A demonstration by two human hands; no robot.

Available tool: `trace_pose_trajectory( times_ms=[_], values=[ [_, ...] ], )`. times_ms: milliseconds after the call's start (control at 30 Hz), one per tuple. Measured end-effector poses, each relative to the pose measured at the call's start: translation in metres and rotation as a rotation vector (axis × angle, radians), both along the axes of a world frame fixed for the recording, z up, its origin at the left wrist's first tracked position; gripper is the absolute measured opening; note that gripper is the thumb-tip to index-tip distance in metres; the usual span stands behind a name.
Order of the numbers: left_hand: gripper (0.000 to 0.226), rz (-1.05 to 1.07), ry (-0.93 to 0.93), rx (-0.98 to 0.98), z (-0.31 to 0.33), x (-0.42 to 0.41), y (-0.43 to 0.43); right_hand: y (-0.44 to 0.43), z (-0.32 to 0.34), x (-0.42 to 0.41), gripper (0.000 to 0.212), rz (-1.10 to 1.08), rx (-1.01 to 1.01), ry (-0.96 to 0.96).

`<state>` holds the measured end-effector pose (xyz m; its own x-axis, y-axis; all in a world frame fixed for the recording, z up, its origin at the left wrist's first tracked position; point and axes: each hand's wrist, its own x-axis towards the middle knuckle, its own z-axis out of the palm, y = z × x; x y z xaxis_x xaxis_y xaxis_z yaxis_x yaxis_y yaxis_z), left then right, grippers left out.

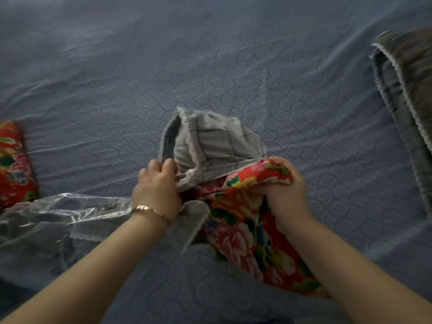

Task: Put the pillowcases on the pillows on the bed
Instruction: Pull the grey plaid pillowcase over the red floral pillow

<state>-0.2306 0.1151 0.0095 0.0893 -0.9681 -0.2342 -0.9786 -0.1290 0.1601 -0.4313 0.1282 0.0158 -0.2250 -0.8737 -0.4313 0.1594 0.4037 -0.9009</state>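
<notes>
A red floral pillow [243, 235] lies on the blue bed sheet [233, 66] in front of me. A grey checked pillowcase [215, 141] with white lace trim sits bunched over its far end. My left hand [156, 190], a bracelet on the wrist, grips the pillowcase's open edge. My right hand [285, 192] grips the pillow's far corner, which sticks out beside the case. A second red floral pillow [14, 164] lies bare at the left edge.
A clear plastic bag [58, 216] lies crumpled at the lower left, partly under my left forearm. A folded grey quilted cover [406, 94] with white lace edging lies at the right edge of the bed.
</notes>
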Motion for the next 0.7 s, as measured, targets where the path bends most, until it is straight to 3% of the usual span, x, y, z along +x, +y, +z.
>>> trace_pose_trajectory(
  times_ms=[33,100,233,300,333,400,467,500,600,700],
  values=[
    [0.021,0.108,0.001,0.127,-0.003,0.004,-0.003,-0.003,0.005,0.002,0.046,-0.032,-0.006,0.006],
    [0.014,0.097,0.097,0.207,-0.013,0.003,-0.001,-0.009,0.019,0.005,0.041,-0.106,-0.027,0.045],
    [0.009,0.128,0.429,0.129,-0.011,-0.013,0.018,-0.024,0.045,0.009,0.033,-0.184,-0.108,0.232],
    [0.010,0.132,0.561,0.202,-0.011,-0.020,0.033,-0.027,0.043,0.018,0.031,-0.182,-0.145,0.380],
    [0.010,0.103,0.571,0.310,-0.017,-0.021,0.044,-0.024,0.036,0.027,0.031,-0.185,-0.151,0.411],
    [0.011,-0.048,0.362,0.628,-0.035,-0.016,0.067,-0.004,0.011,0.049,0.030,-0.124,-0.076,0.456],
    [0.026,-0.146,0.190,0.856,-0.056,-0.003,0.085,0.029,-0.021,0.070,0.038,0.094,0.131,0.527],
    [0.026,-0.113,0.176,0.866,-0.061,0.004,0.087,0.046,-0.039,0.077,0.042,0.284,0.213,0.597],
    [0.017,0.224,0.179,0.550,-0.065,0.024,0.069,0.076,-0.074,0.086,0.055,0.822,0.321,0.727],
    [0.021,0.421,0.253,0.147,-0.065,0.027,0.041,0.061,-0.080,0.078,0.066,1.160,0.355,0.665]
  ],
)
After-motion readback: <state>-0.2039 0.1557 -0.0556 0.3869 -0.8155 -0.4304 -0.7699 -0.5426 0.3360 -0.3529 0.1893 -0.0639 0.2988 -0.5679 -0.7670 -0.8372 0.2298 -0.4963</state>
